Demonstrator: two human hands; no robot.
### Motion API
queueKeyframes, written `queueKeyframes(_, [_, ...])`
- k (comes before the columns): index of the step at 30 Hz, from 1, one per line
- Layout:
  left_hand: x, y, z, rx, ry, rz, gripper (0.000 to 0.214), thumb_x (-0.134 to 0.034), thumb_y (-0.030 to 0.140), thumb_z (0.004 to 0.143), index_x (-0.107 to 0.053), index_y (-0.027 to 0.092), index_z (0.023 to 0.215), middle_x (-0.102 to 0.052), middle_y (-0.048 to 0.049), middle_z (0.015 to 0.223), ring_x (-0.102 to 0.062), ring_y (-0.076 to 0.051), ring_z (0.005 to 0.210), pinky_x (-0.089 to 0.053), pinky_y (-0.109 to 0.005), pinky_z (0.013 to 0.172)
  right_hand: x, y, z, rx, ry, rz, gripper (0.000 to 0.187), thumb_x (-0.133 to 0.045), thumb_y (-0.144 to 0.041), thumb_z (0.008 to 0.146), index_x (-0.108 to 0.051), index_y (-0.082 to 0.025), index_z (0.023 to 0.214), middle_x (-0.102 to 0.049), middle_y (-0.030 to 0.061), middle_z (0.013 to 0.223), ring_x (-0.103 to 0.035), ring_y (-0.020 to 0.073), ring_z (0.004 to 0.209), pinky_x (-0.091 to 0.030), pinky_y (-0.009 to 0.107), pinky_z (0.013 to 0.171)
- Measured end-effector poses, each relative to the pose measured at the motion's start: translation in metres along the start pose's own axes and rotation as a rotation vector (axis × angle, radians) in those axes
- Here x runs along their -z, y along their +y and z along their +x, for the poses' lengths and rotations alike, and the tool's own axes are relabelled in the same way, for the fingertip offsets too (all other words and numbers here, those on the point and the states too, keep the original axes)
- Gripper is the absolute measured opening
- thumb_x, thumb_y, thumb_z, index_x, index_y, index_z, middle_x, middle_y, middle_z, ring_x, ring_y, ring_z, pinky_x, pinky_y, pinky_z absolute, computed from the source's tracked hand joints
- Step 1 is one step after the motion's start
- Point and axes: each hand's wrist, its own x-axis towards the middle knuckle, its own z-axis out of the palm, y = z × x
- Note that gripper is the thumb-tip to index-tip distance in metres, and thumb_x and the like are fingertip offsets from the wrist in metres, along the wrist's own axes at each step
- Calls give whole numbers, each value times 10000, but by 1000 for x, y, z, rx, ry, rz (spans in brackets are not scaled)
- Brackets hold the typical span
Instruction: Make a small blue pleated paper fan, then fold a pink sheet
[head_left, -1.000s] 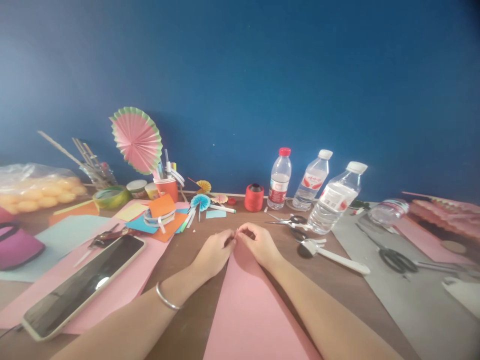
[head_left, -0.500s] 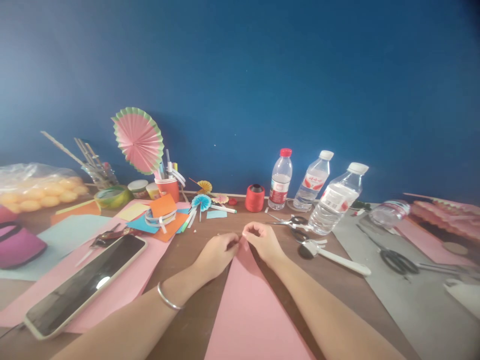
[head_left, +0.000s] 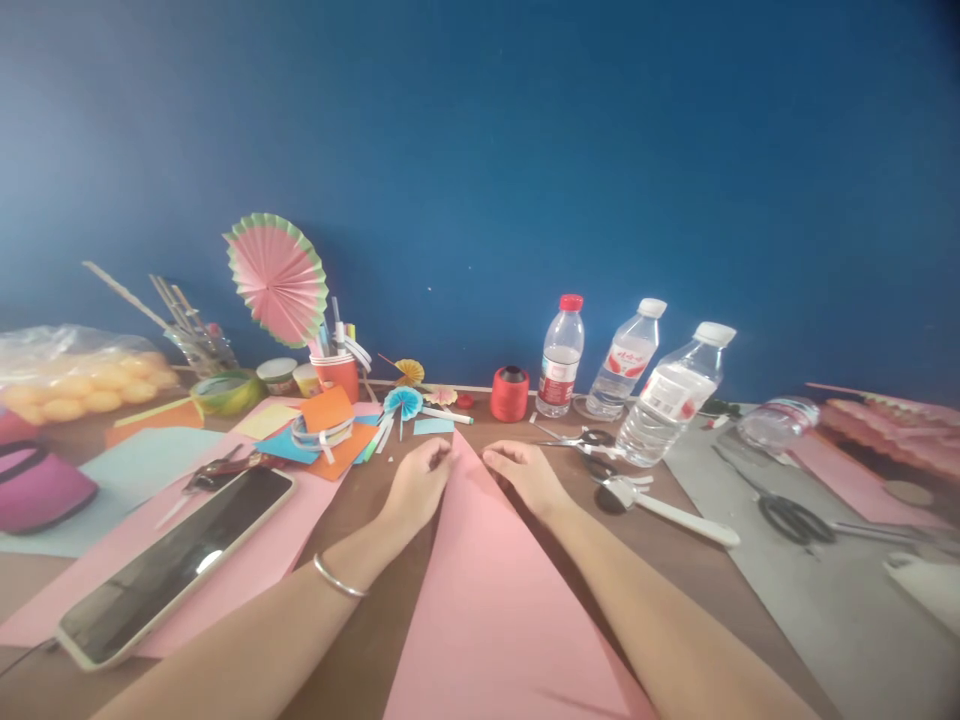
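A large pink sheet of paper (head_left: pixel 487 600) lies in front of me, narrowing to a point at its far end. At the left edge of that tip, my left hand (head_left: pixel 420 485) pinches the paper with curled fingers. A silver bangle (head_left: pixel 339 578) circles the left wrist. Just right of the tip is my right hand (head_left: pixel 529 478), its thumb and forefinger slightly apart near the right edge of the paper. Nothing shows in the right fingers.
A red thread spool (head_left: pixel 510 394) and bottles (head_left: pixel 561 365) stand ahead. Scissors (head_left: pixel 589 440) and a white-handled tool (head_left: pixel 675 515) lie right. On the left are a phone (head_left: pixel 180 560), coloured paper squares (head_left: pixel 360 440) and a red cup (head_left: pixel 336 375) beside a pleated fan (head_left: pixel 276 280).
The hands have moved apart from each other. The paper's tip, between both hands before, now reaches farther forward and left, and more of the sheet shows. My right fingers have come off it.
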Motion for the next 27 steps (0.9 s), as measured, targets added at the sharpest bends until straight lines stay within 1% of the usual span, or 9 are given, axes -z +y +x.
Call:
queueKeyframes(4, [4, -7, 6, 90, 157, -258, 175, -485, 330, 769, -559, 173, 751, -572, 8, 725, -512, -149, 691, -384, -234, 621, 11, -7, -3, -47, -197, -230, 227, -611, -372, 655, -631, -148, 633, -593, -15, 593, -484, 105, 524, -363, 205, 493])
queueKeyframes(5, [3, -9, 6, 100, 181, -317, 181, -488, 338, 772, -561, 173, 772, -575, 6, 742, -517, -146, 702, -392, -233, 637, 13, -9, -4, -35, -198, -275, 231, -619, -374, 647, -624, -146, 606, -594, -17, 592, -492, 111, 538, -362, 205, 501])
queueKeyframes(7, [2, -10, 6, 102, 193, -389, 220, -470, 367, 786, -564, 171, 821, -582, 1, 760, -526, -142, 702, -409, -237, 648, 17, -11, -3, 9, -120, -333, 242, -609, -380, 656, -621, -146, 598, -598, -19, 598, -509, 123, 566, -360, 208, 514])
queueKeyframes(9, [1, -9, 6, 125, 115, -441, 273, -465, 400, 786, -579, 162, 853, -599, -6, 758, -539, -146, 689, -423, -248, 642, 21, -11, -1, 50, 9, -342, 252, -579, -390, 685, -636, -147, 652, -616, -9, 635, -533, 140, 602, -371, 217, 538])
queueKeyframes(12, [1, -6, 4, 167, -38, -514, 281, -543, 400, 737, -622, 137, 795, -616, -9, 713, -549, -152, 662, -424, -252, 625, 29, -8, 4, 84, 164, -309, 282, -548, -405, 709, -652, -145, 736, -648, 20, 716, -562, 169, 655, -397, 239, 579])
queueKeyframes(15, [2, -4, 4, 171, -85, -533, 251, -572, 373, 718, -634, 130, 727, -619, -3, 677, -549, -147, 627, -418, -249, 602, 40, -4, 7, 97, 252, -308, 272, -543, -399, 712, -650, -150, 734, -655, 22, 720, -572, 177, 669, -402, 250, 605])
queueKeyframes(19, [1, -6, 4, 191, -156, -588, 288, -525, 393, 748, -640, 130, 751, -650, -24, 694, -585, -174, 653, -440, -277, 617, 47, -1, 9, 106, 303, -339, 278, -547, -409, 705, -643, -148, 705, -651, 18, 695, -573, 177, 664, -397, 250, 614])
queueKeyframes(24, [2, -6, 4, 224, -215, -569, 230, -615, 342, 683, -667, 130, 753, -670, -20, 692, -596, -174, 652, -436, -264, 630, 46, -3, 9, 115, 322, -342, 288, -555, -421, 693, -642, -146, 684, -644, 12, 678, -567, 170, 656, -389, 244, 614])
queueKeyframes(27, [3, -5, 4, 230, -223, -513, 258, -620, 366, 686, -677, 130, 776, -680, -20, 700, -602, -177, 654, -437, -258, 629, 46, -2, 9, 72, 313, -267, 285, -570, -422, 680, -632, -144, 665, -629, 1, 658, -551, 154, 637, -380, 229, 592])
